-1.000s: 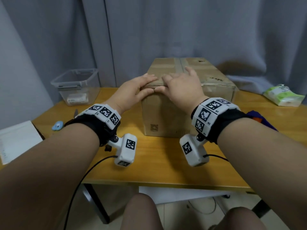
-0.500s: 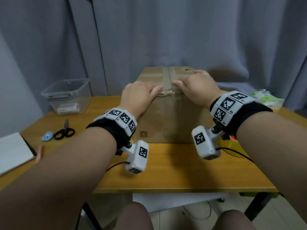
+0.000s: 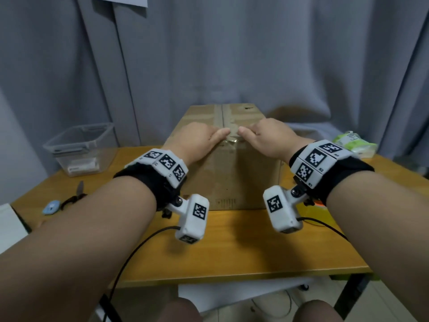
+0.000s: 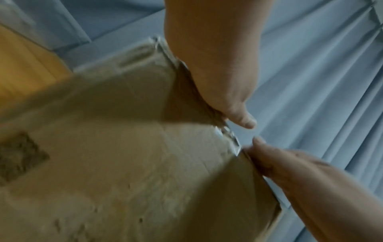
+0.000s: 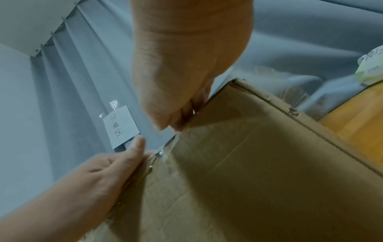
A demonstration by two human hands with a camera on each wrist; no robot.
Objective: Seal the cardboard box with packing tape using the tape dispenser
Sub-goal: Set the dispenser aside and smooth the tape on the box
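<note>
- Head view: both hands are resting on the near top edge of the cardboard box [image 3: 229, 173], which is sitting on the counter [image 3: 243, 247] in front of the curtain [image 3: 255, 54]. The left hand [image 3: 197, 140] is lying flat with fingers nearly straight, holding nothing; the right hand [image 3: 267, 140] is pressing beside it with thumb extended, its other fingers looking tucked. Between their thumbs, the crinkled end of a tape strip [image 3: 228, 140] is folding over the edge.
- Risk, as I judge it: that tape end is looking wrinkled, so it may be lifting again unless it is rubbed down; hard pressing near the edge could be sliding the box backward.
- An orange shape [image 3: 319, 203] is peeking from behind the right wrist; it may be the tape dispenser, but too little is showing. Scissors [image 3: 74, 196] and a clear tub [image 3: 81, 147] are lying well to the left.
- Left wrist view: blur is smearing everything. The left hand [image 4: 219, 78] is lying along the box edge, and shiny tape [image 4: 228, 139] is glinting at the edge.
- Right wrist view: the right hand [image 5: 182, 78] is bending its fingers down onto the box top, though whether they are pinching tape I cannot tell. The box top itself is hidden here.
</note>
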